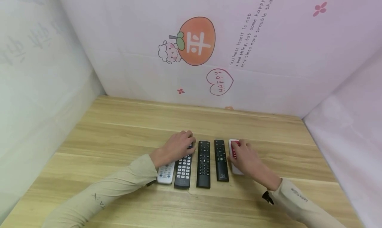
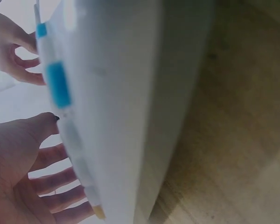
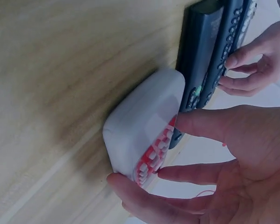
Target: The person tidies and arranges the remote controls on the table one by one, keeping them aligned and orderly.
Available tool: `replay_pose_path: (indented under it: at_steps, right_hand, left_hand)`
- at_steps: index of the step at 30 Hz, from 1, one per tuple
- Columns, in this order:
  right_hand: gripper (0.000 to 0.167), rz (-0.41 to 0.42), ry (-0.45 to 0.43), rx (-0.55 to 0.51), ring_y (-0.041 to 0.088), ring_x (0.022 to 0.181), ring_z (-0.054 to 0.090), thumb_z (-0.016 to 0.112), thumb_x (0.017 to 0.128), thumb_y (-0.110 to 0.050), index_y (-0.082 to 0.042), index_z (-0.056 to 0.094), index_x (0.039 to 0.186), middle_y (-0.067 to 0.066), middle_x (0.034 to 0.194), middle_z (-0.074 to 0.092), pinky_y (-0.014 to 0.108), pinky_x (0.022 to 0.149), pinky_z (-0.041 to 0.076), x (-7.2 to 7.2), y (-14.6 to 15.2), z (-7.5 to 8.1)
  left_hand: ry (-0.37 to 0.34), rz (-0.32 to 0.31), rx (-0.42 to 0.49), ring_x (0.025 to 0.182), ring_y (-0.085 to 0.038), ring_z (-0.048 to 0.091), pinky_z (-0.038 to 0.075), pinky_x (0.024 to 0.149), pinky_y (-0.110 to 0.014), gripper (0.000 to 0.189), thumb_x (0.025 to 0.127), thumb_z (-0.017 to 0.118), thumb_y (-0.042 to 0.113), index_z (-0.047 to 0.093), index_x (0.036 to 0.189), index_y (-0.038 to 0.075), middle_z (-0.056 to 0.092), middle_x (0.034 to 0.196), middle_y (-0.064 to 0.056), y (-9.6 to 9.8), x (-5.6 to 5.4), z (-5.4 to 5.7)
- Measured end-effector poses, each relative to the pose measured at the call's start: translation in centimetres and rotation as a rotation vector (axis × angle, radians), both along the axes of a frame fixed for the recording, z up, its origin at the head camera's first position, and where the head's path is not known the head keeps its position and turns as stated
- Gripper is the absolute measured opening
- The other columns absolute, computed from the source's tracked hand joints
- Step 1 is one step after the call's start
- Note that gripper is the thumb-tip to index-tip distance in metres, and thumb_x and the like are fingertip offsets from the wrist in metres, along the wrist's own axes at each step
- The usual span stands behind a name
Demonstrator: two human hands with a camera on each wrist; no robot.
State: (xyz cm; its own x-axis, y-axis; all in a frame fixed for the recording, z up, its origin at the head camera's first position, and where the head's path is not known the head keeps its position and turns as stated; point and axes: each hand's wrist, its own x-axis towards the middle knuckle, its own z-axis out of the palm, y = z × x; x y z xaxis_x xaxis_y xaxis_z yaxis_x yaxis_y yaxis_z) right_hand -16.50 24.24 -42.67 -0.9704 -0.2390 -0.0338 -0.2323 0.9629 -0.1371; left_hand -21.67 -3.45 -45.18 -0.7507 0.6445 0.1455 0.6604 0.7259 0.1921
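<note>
Five remote controls lie side by side on the wooden table. My right hand [image 1: 245, 158] holds the white remote with a red button face [image 3: 147, 123] at the right end. Thumb and fingers are on opposite edges of it in the right wrist view. My left hand [image 1: 176, 148] reaches across the white remote [image 1: 165, 173] at the left end, its fingertips at the far end of the neighbouring black remote [image 1: 182, 175]. Its fingers [image 2: 60, 179] look extended and spread in the left wrist view. Whether they grip anything is hidden.
Between the hands lie a long black remote [image 1: 204, 165] and a slimmer black one [image 1: 221, 161]. A printed pale cloth wall [image 1: 143, 65] rises behind the wooden table [image 1: 119, 121], with pale cloth walls on both sides.
</note>
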Motion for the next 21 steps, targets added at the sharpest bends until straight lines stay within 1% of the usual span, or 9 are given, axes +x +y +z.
replay_pose_path:
  at_steps: [3,7,13,17,19,21]
  right_hand:
    - [0.046,0.011,0.018,0.018,0.040,0.093,0.062,0.079,0.092,-0.020,0.005,0.064,0.128,0.032,0.117,0.060,0.051,0.069,0.058,0.0,-0.1,-0.2]
    - [0.042,0.018,0.044,0.021,0.041,0.091,0.062,0.080,0.092,-0.020,0.004,0.064,0.123,0.031,0.114,0.060,0.052,0.067,0.057,0.0,-0.1,-0.3]
    - [0.033,0.036,0.065,0.004,0.038,0.088,0.060,0.079,0.092,-0.017,0.001,0.064,0.114,0.027,0.108,0.061,0.046,0.059,0.055,-0.3,0.1,-0.3]
    - [0.034,0.044,0.076,-0.021,0.040,0.092,0.061,0.076,0.093,-0.015,0.003,0.066,0.120,0.028,0.112,0.063,0.049,0.064,0.058,-0.8,0.5,-0.2]
    - [0.037,0.052,0.094,-0.037,0.043,0.099,0.063,0.075,0.095,-0.014,0.005,0.066,0.125,0.029,0.117,0.063,0.053,0.071,0.060,-1.3,0.9,-0.1]
    - [0.038,0.072,0.116,-0.061,0.046,0.106,0.063,0.074,0.096,-0.015,0.005,0.066,0.127,0.030,0.123,0.062,0.057,0.078,0.061,-2.0,1.3,0.2]
  left_hand:
    - [-0.001,-0.002,0.003,0.100,-0.024,0.065,0.060,0.079,-0.034,0.031,0.103,0.067,0.032,0.073,0.122,0.008,0.067,0.118,-0.010,0.0,0.0,0.0]
    - [0.015,-0.013,0.019,0.098,-0.024,0.065,0.061,0.078,-0.034,0.030,0.102,0.067,0.031,0.073,0.121,0.007,0.068,0.117,-0.011,-0.1,0.0,0.0]
    - [0.023,-0.015,0.017,0.099,-0.024,0.066,0.061,0.079,-0.035,0.030,0.102,0.068,0.031,0.074,0.120,0.008,0.068,0.117,-0.011,-0.1,-0.1,0.1]
    - [0.018,-0.029,0.009,0.103,-0.025,0.067,0.061,0.084,-0.038,0.031,0.103,0.067,0.033,0.074,0.121,0.009,0.068,0.119,-0.011,0.0,-0.3,0.0]
    - [0.011,-0.042,0.006,0.107,-0.026,0.066,0.061,0.089,-0.041,0.032,0.103,0.067,0.034,0.072,0.123,0.009,0.068,0.122,-0.011,-0.1,-0.5,0.0]
    - [0.003,-0.060,0.017,0.111,-0.027,0.066,0.059,0.094,-0.044,0.035,0.103,0.067,0.035,0.071,0.127,0.010,0.068,0.125,-0.012,-0.4,-0.7,0.1]
